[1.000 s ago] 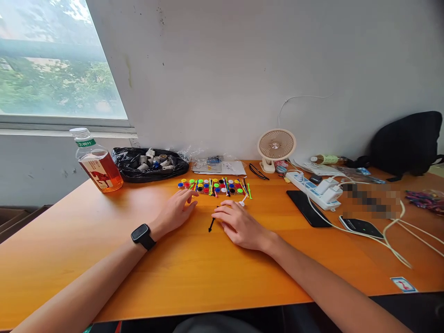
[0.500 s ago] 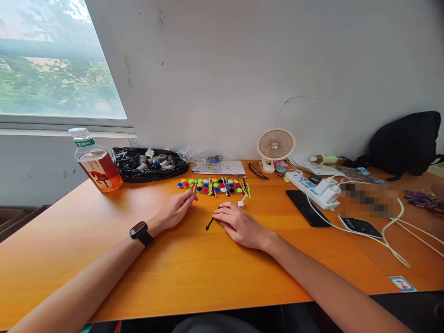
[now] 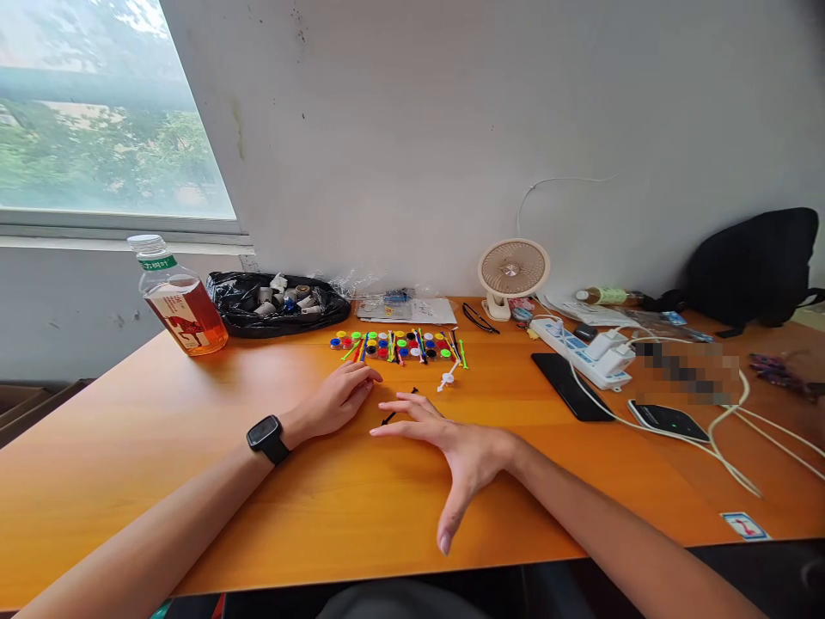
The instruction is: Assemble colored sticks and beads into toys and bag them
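Note:
My right hand (image 3: 461, 443) is spread over the table, its thumb pointing toward the front edge and its fingers to the left. Partly hidden under those fingers lies a thin black plastic stick with an arrow-shaped end (image 3: 388, 419). My left hand (image 3: 330, 402), with a black watch (image 3: 265, 434) on its wrist, rests on the wood with fingers extended and nothing visible in it. Behind the right hand is a white stick with a round disc (image 3: 448, 378). Small coloured round pieces (image 3: 382, 352) and thin coloured sticks (image 3: 422, 346) form rows beyond both hands.
A bottle of amber drink (image 3: 186, 314) stands at the left, beside a black plastic bag (image 3: 277, 322) of grey pieces. A small fan (image 3: 514, 268) is at the back. On the right are a power strip (image 3: 606, 374), cables, a black slab (image 3: 571, 387) and a phone-like device (image 3: 670, 421).
My right hand has let go of the black stick, opened wide and turned, leaving the stick on the table. My left hand has shifted slightly right, its fingers straighter.

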A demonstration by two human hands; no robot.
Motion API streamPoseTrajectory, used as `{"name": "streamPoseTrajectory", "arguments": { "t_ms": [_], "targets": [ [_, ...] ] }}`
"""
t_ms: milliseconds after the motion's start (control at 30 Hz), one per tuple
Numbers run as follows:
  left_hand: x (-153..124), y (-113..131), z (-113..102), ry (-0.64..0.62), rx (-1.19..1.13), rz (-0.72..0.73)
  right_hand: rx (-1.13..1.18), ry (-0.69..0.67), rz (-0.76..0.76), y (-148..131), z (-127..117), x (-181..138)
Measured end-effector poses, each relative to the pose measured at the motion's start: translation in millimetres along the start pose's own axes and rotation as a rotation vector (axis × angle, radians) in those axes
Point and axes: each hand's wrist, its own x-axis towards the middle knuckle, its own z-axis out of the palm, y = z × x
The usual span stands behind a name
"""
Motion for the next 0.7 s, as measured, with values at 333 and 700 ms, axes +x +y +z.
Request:
{"name": "streamPoseTrajectory", "arguments": {
  "t_ms": [333,700],
  "targets": [
    [-0.1,-2.2,4.8,0.045,-0.12,-0.005,-0.154,0.32,0.058,18.1,8.4,11.2],
    [-0.6,-4.3,4.9,0.053,-0.042,0.009,-0.178,0.255,0.077,19.9,6.6,8.9]
  ]
}}
